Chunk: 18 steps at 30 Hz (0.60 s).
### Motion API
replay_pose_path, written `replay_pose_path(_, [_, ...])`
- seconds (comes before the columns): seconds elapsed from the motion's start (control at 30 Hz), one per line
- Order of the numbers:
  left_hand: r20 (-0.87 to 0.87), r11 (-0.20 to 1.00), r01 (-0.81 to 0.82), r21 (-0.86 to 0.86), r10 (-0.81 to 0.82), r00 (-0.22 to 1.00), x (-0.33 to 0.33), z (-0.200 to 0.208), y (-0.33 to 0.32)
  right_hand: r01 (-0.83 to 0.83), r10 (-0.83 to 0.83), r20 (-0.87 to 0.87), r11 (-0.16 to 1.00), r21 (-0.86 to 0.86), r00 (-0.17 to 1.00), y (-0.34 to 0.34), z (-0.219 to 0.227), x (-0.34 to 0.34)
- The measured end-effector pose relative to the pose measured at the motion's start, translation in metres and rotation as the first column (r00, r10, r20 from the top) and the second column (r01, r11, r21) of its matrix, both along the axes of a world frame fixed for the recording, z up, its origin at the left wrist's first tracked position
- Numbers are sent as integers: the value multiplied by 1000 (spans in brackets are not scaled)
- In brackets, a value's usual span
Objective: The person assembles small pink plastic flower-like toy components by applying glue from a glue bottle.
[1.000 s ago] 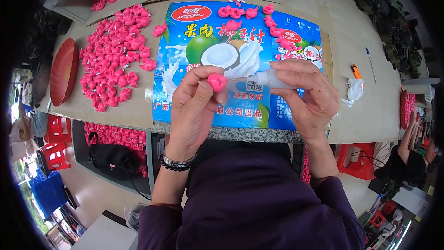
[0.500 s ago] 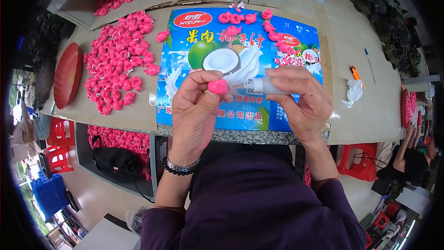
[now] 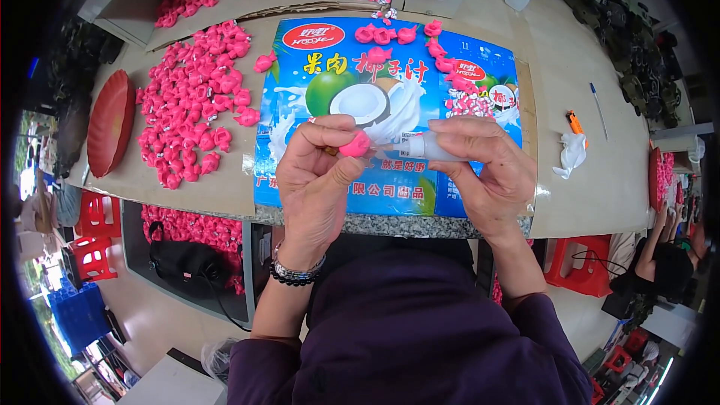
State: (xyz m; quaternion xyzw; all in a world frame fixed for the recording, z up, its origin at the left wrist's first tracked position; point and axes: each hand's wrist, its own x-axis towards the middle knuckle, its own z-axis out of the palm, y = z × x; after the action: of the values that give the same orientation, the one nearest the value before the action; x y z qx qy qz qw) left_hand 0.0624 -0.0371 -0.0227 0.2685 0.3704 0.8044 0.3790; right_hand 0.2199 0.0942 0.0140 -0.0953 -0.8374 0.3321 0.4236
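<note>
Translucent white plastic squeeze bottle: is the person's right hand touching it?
Touching. The head view shows the right hand clasping the squeeze bottle, its body pinched between thumb and fingers with no visible gap.

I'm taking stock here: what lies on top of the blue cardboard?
Pink pieces toward its far side, pink and white bits at right. The left hand, holding a pink piece, and right hand, holding a bottle, hide part; anything there can't be seen.
</note>
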Motion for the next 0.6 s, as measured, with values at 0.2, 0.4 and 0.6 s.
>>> replay_pose_path(0.2, [-24,1000,-12,-12,12,1000,-2,-4,-1,37,-36,17,997,-70,999,3,-2,6])
replay_pose_path(0.4, [91,1000,5,-6,-4,996,1,-1,1,103,-162,-18,703,-704,987,30,6,8])
replay_pose_path(0.6, [171,999,41,-11,-39,985,-4,-9,-4,272,-102,317,784,-558,943,44,-23,1])
